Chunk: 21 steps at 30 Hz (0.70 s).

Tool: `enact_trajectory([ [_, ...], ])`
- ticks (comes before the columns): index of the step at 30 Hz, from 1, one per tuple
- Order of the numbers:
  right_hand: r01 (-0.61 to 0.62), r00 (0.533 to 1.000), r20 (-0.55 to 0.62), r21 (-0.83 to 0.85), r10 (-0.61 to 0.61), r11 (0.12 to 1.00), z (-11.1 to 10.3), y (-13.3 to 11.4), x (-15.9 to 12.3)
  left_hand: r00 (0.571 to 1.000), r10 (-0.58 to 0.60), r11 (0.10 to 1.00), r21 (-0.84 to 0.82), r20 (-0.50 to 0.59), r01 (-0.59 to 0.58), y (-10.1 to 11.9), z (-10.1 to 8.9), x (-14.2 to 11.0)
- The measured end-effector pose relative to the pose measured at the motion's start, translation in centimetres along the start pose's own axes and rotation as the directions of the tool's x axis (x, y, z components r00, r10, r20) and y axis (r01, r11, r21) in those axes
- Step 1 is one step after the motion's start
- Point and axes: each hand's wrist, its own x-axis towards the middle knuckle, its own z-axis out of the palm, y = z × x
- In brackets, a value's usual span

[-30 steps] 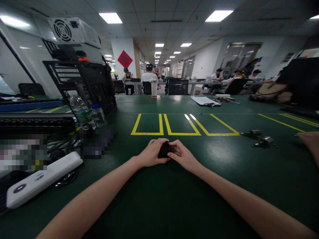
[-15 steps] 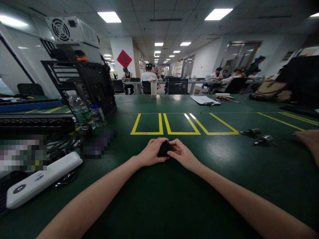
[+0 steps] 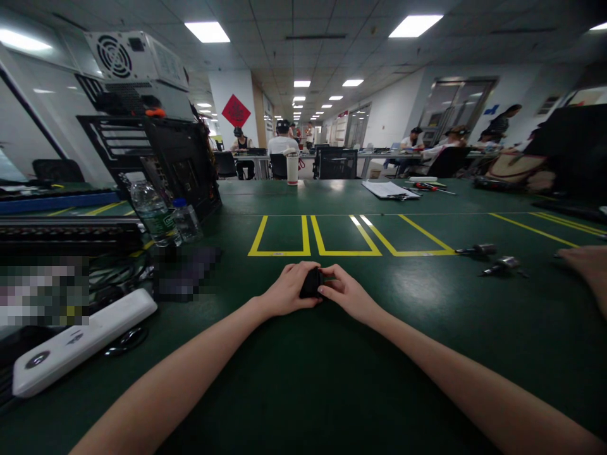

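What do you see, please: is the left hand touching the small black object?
Touching. The head view shows the left hand curled around the small black object, covering its left side.

The green surface (image 3: 313, 373) is lying open between my forearms, and bare room is running ahead to the flat yellow tape (image 3: 284, 254). On my left the white power strip (image 3: 85, 341) and the bottles (image 3: 154, 212) are blocking the way; on my right two metal tools (image 3: 503, 266) and another person's hand (image 3: 588, 265) are standing in it.

Black object (image 3: 310, 284) matt; green tabletop (image 3: 417, 316) smooth, glossy.
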Motion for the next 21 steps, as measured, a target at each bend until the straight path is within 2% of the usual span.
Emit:
enact_trajectory([
  [5, 0.040, 0.999, -0.019, 0.023, -0.039, 0.999, 0.18, -0.04, -0.11, 1.000, -0.002, 1.000, 0.003, -0.001, 0.002, 0.04, -0.01, 0.01],
  [12, -0.023, 0.997, -0.072, -0.030, 0.021, 0.999, 0.06, -0.13, 0.01, 1.000, -0.009, 1.000, -0.003, 0.016, 0.010, 0.07, -0.19, -0.01],
  [15, -0.048, 0.998, -0.039, -0.037, 0.046, 0.998, -0.02, -0.29, -0.13, 1.000, -0.013, 1.000, 0.001, 0.014, 0.013, 0.12, -0.19, -0.02],
  [18, -0.001, 1.000, 0.001, -0.018, 0.001, 1.000, 0.02, -0.61, -0.41, 1.000, -0.016, 1.000, 0.002, 0.019, 0.016, 0.16, -0.17, -0.02],
  [21, 0.030, 0.999, -0.019, -0.032, -0.030, 0.999, 0.12, -0.88, -0.60, 1.000, -0.015, 1.000, -0.004, 0.018, 0.015, 0.14, -0.14, -0.01],
])
